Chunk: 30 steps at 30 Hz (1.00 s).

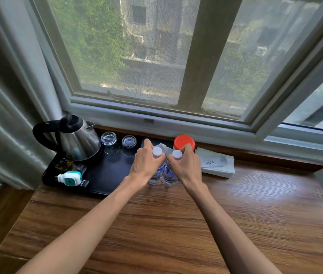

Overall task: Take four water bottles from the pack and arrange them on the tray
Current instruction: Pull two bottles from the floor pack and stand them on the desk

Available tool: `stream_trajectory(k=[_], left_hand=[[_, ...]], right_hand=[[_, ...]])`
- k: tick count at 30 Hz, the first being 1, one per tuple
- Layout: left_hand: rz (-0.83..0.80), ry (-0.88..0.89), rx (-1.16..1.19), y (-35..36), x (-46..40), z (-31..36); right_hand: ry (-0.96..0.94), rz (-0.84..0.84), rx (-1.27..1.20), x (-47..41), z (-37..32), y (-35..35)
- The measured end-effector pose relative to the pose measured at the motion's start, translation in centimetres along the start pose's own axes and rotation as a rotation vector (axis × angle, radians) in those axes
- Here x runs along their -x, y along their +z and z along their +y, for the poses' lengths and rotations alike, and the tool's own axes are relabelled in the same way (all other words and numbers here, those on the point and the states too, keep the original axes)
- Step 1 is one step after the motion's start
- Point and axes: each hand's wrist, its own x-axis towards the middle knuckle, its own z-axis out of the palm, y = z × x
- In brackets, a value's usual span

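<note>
Two water bottles with white caps are held upright, side by side and touching, at the right edge of the black tray [105, 180]. Whether their bases rest on the tray or on the wooden table [176, 224] cannot be told.

The left bottle [157, 171] is gripped around the neck by the left hand [145, 165], fingers closed just under the cap. The right bottle [170, 172] is gripped the same way by the right hand [187, 167]. The knuckles of both hands nearly meet between the caps.

Just behind the hands, a container with an orange-red lid [184, 142] is seen, partly hidden by the right hand. A pale crumpled item between the hands and the window frame cannot be identified.

Further left on the tray: two upturned clear glasses [109, 140], a steel kettle [77, 141] with black handle, and a small white-and-teal device [70, 177] at the near left corner.

Right of the hands, a white folded packet [216, 163] lies on the table against the sill. The pack is not identified.
</note>
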Motion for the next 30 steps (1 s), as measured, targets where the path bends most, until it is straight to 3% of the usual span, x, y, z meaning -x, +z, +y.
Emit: stream_trajectory(k=[7, 16, 22, 30], left_hand=[[-0.050, 0.033, -0.054, -0.5, 0.3, 0.1], [0.093, 0.274, -0.099, -2.0, 5.3, 1.5], [-0.094, 0.336, -0.125, 2.0, 9.5, 4.9], [-0.371, 0.501, -0.261, 11.5, 16.9, 12.1]], right_hand=[[-0.004, -0.030, -0.018, 0.9, -0.1, -0.2], [0.022, 0.067, -0.103, 4.3, 1.9, -2.6], [0.089, 0.084, -0.126, 7.2, 7.5, -7.7], [0.192, -0.001, -0.097, 15.0, 20.1, -17.7]])
